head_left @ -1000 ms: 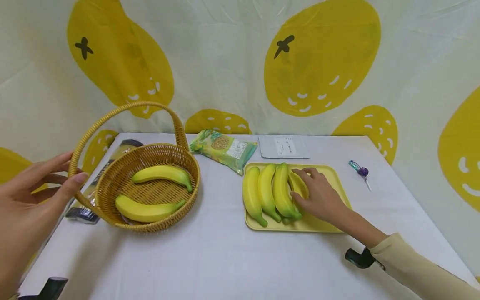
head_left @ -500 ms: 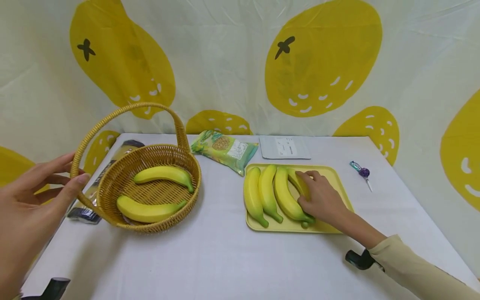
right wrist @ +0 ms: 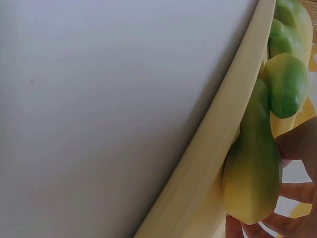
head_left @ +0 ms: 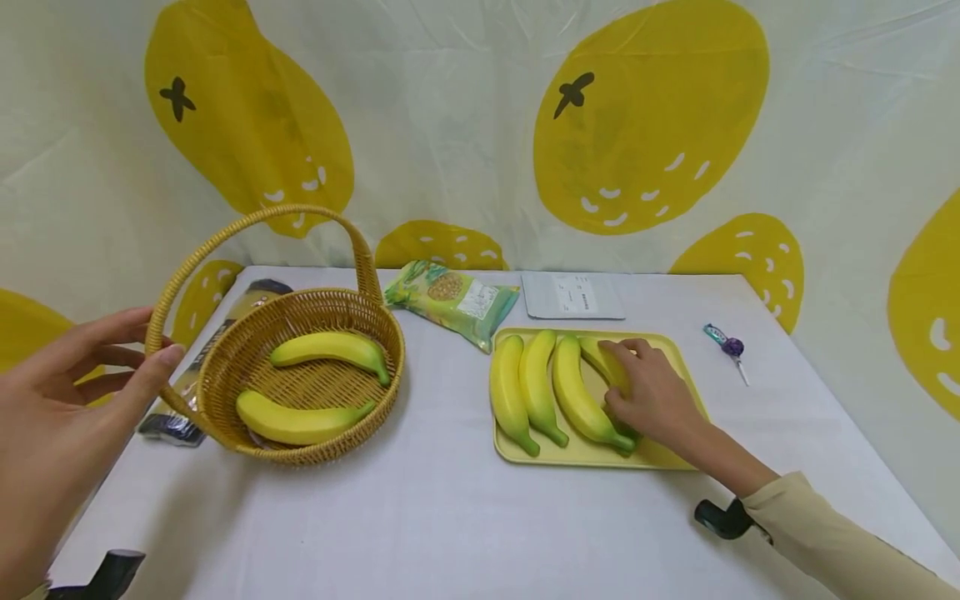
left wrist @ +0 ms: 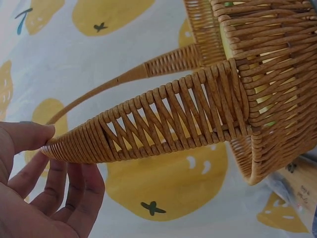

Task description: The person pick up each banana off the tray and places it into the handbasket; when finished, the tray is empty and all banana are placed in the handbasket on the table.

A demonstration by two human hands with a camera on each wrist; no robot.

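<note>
My left hand (head_left: 90, 383) pinches the arched handle (head_left: 197, 265) of a wicker basket (head_left: 324, 390) between thumb and fingers. In the left wrist view the thumb lies over the narrow middle of the handle, with fingers beneath. Inside the basket are two bananas, a back one (head_left: 330, 347) and a front one (head_left: 300, 419). On the yellow tray (head_left: 570, 463), my right hand (head_left: 651, 392) grips the rightmost banana (head_left: 617, 367), thumb and fingers on either side of it in the right wrist view. Left of it lie three bananas side by side, the closest one (head_left: 579, 392) overlapping its stem end.
A green snack packet (head_left: 457, 300) and a flat silver pouch (head_left: 573, 295) lie behind the tray. A lollipop (head_left: 727, 343) is to its right. Behind the basket's left side is a dark-ended long packet (head_left: 176, 417). A fruit-patterned curtain hangs at the table's back edge.
On the tray, the third banana has shifted right, leaving a wider gap to the second. The right hand has moved slightly right around the rightmost banana. The left hand keeps the handle.
</note>
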